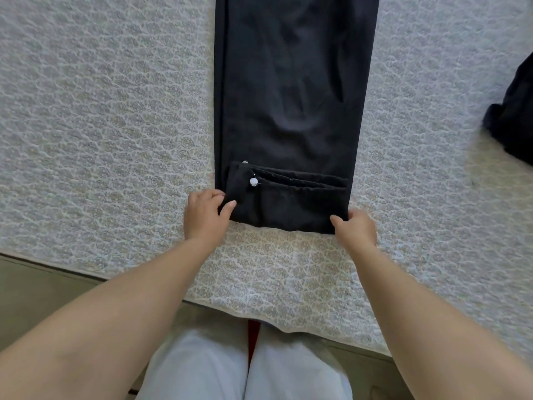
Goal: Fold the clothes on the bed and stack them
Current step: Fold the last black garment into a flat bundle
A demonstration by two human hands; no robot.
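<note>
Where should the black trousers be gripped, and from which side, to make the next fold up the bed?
Probably at the two near corners of the black trousers, coming from the near edge. The waistband end is already turned over there, making a thick straight fold that lies square to the person. The left hand and right hand each pinch a corner of it, fingers curled on the cloth.

— Where are the arms?
— Both reach forward, bare. The left hand (205,216) curls its fingers, thumb out; the right hand (356,228) is likewise curled, pinching, farther right.
</note>
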